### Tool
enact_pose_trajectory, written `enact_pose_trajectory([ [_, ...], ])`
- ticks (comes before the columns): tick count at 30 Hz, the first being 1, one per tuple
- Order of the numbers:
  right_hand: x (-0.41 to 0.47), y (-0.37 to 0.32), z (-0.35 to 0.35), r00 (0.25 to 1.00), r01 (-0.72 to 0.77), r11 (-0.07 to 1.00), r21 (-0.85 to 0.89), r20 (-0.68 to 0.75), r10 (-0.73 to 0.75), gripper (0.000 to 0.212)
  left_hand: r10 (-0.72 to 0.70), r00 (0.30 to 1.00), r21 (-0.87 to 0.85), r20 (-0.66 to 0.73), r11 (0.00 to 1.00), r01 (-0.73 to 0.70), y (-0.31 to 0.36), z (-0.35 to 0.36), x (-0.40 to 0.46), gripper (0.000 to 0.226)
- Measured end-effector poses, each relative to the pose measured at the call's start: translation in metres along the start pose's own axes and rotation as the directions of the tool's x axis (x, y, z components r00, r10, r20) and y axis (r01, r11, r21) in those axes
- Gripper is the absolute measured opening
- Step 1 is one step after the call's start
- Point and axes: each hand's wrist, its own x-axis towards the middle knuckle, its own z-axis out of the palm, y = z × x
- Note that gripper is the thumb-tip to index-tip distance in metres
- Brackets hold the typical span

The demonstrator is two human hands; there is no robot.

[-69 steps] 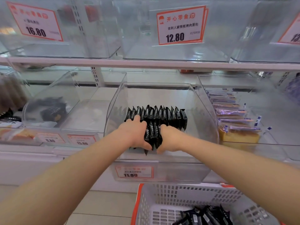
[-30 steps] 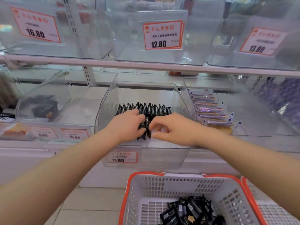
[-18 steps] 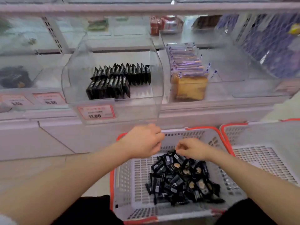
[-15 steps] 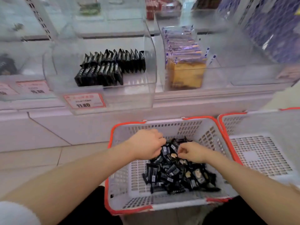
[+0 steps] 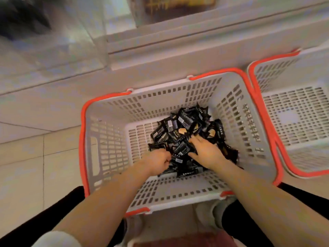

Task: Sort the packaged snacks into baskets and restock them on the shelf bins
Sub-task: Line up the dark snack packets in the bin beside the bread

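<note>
Both hands: yours, down inside the white basket
left hand: fingers curled, pinching black snack packets
right hand: fingers spread flat on pile
packets: heaped on basket floor
second basket: just right

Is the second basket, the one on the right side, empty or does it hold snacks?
Empty, as far as visible: the right basket shows only bare slotted floor, while the black snack packets lie in the middle basket.

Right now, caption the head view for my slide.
Both hands, left and right, dig into black snack packets in an orange-rimmed basket.
</note>
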Motion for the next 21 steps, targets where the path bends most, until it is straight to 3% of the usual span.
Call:
enact_pose_trajectory([
  [2,0.013,-0.002,0.008,0.988,0.148,0.981,-0.128,-0.025,-0.152,0.043,-0.058,0.998,-0.059,0.016,0.997,0.059,-0.005,0.017,0.01,0.032],
  [5,0.029,-0.001,0.024,0.948,0.318,0.894,-0.316,0.085,-0.307,0.044,-0.103,0.994,-0.082,0.044,0.991,0.107,-0.01,0.038,0.019,0.033],
  [7,0.034,0.002,0.034,0.957,0.29,0.876,-0.386,0.102,-0.272,0.053,-0.104,0.994,-0.089,0.044,0.99,0.107,-0.013,0.048,0.021,0.032],
  [13,0.04,0.014,0.041,0.971,0.23,0.823,-0.52,0.066,-0.23,0.046,-0.021,0.968,-0.061,-0.25,0.998,0.006,-0.017,0.058,0.029,0.05],
  [21,0.025,0.042,0.012,0.991,0.107,0.819,-0.564,0.126,-0.043,0.045,0.112,0.97,0.121,-0.217,0.989,-0.087,-0.011,0.075,0.056,0.069],
])
